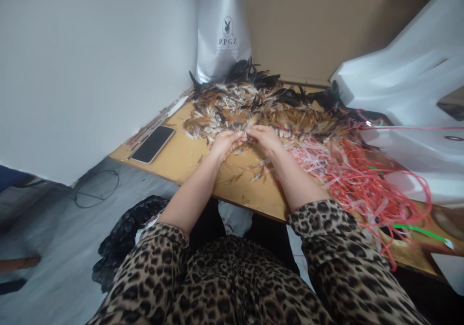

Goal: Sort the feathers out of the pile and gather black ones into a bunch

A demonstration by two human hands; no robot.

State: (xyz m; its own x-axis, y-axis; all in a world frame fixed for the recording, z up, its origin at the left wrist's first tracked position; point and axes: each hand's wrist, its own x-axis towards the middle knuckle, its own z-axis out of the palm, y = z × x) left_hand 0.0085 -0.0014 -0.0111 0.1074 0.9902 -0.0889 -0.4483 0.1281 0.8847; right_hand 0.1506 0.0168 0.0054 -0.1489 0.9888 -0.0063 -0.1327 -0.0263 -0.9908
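Observation:
My left hand [227, 143] and my right hand [265, 139] meet just above the table, fingertips nearly touching. Both are closed in a pinch on a small pale brown feather [251, 122], whose tip shows above the fingers. Its quill end is hidden by them. Right behind my hands lies a big heap of brown, white and black feathers [286, 115]. A few loose feathers [258, 173] are scattered on the wooden table [190, 158] below my wrists.
A phone [153, 144] lies at the table's left side. Tangled pink and red plastic strips [353, 175] cover the right, with a green strip [422, 232] near the edge. Behind the heap stands a white printed bag [225, 30]. A black plastic bag [126, 238] is on the floor.

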